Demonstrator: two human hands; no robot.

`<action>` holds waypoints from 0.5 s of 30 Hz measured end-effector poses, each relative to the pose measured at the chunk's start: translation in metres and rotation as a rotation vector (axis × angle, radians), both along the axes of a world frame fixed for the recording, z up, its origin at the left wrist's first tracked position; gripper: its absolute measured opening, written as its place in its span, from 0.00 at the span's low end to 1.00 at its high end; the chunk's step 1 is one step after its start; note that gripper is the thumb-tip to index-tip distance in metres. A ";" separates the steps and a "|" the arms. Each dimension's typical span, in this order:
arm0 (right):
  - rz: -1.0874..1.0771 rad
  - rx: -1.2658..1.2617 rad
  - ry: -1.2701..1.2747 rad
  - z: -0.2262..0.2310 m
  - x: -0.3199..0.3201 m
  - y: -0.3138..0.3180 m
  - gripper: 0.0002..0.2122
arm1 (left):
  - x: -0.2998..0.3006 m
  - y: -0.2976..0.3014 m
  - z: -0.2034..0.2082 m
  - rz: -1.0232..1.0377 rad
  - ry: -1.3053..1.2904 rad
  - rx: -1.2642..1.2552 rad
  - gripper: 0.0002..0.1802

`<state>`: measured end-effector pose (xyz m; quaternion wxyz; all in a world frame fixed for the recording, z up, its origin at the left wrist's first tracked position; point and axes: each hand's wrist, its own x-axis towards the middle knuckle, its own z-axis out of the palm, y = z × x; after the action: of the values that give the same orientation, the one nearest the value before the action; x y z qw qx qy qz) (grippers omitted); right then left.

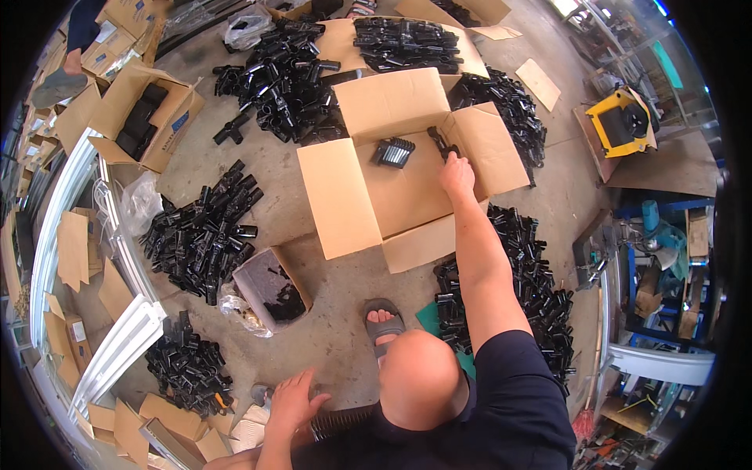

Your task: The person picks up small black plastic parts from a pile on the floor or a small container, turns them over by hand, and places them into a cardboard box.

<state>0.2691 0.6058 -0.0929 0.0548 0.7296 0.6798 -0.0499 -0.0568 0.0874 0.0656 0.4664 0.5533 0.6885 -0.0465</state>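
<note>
My right hand (pixel 457 175) reaches into a large cardboard box (pixel 338 197) with its flaps folded outward. Its fingers are closed on a black tubular fitting (pixel 442 141) by the box's right wall. A dark block with pale ribs (pixel 394 153), perhaps a group of parts side by side, lies on the box bottom, left of that hand. My left hand (pixel 293 401) hovers low by my left side, its fingers apart and nothing in it. Beneath my right arm spreads a heap of glossy black fittings (pixel 540 301).
More black fittings (pixel 207 235) lie heaped at left, and another pile (pixel 286 78) sits beyond the box. A small lined carton (pixel 257 291) holds small black pieces. At left stands an open carton (pixel 168 129); a yellow-framed object (pixel 619 125) is at right.
</note>
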 end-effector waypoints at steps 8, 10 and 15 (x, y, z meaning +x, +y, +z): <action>-0.113 0.079 0.141 -0.025 0.016 0.007 0.12 | -0.003 0.005 -0.013 -0.021 0.012 0.045 0.39; -0.142 0.039 0.265 -0.010 -0.003 -0.005 0.11 | 0.000 0.004 -0.004 -0.006 0.012 0.091 0.39; -0.415 -0.127 0.945 0.030 -0.008 -0.044 0.12 | 0.014 0.024 0.022 0.041 -0.060 0.278 0.38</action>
<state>0.2612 0.5619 -0.0627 -0.2252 0.7421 0.4670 -0.4247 -0.0428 0.1118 0.0873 0.4066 0.5996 0.6851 0.0755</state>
